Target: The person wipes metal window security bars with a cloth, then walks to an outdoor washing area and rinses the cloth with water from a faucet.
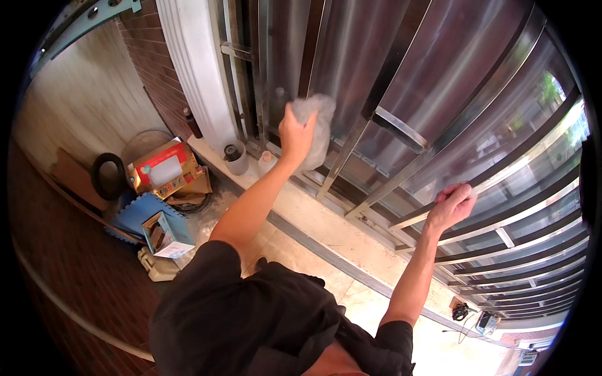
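Note:
My left hand [297, 136] grips a bunched grey cloth [322, 110], which is blurred and hangs down past my fingers. The cloth is in front of upright metal bars of a window grille [345, 157]; whether it touches them cannot be told. Farther right, my right hand [452, 207] is closed around a metal bar [505, 174] of the same grille. Dark, shiny panes [352, 61] stand behind the bars and show reflections. Below runs a pale stone sill [324, 225].
On the sill stand a plastic cup [236, 162] with a dark object inside, a white bottle [266, 162] and a dark bottle [192, 123]. At left are a red cardboard box [162, 164], blue foam mats [129, 216] and an opened carton [176, 239]. A corded device [487, 323] lies far right.

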Demonstrator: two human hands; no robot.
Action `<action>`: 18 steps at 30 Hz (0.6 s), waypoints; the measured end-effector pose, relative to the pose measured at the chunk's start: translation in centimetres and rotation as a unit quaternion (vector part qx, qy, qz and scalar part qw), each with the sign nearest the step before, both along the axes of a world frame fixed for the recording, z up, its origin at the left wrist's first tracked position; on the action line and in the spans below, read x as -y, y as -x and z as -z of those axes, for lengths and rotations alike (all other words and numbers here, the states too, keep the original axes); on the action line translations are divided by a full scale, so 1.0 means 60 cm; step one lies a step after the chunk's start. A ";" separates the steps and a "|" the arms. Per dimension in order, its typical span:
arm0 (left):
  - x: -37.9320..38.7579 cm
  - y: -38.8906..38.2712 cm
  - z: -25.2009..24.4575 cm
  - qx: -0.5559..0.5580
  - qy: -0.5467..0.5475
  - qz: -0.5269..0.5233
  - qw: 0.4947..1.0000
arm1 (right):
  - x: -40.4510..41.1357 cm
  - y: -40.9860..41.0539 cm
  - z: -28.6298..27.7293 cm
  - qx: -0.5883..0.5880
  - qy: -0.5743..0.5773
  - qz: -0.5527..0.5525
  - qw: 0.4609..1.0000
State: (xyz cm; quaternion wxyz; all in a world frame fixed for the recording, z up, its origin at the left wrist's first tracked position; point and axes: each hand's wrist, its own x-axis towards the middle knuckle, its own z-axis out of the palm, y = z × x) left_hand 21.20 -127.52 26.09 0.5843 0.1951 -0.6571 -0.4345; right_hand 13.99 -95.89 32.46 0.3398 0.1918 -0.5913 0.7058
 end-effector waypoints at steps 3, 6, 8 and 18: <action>-0.027 0.003 0.061 0.025 -0.037 0.018 0.999 | -0.018 0.015 0.003 -0.039 -0.036 0.015 0.998; -0.033 0.021 -0.005 -0.034 -0.004 -0.027 0.999 | -0.024 0.017 -0.009 -0.010 -0.025 0.011 1.000; -0.042 0.008 -0.115 -0.119 0.055 -0.049 0.990 | -0.045 0.015 -0.014 -0.019 -0.023 0.001 1.000; -0.055 -0.024 -0.523 -0.442 0.063 0.095 0.889 | -0.058 0.019 -0.024 -0.022 -0.028 0.015 0.999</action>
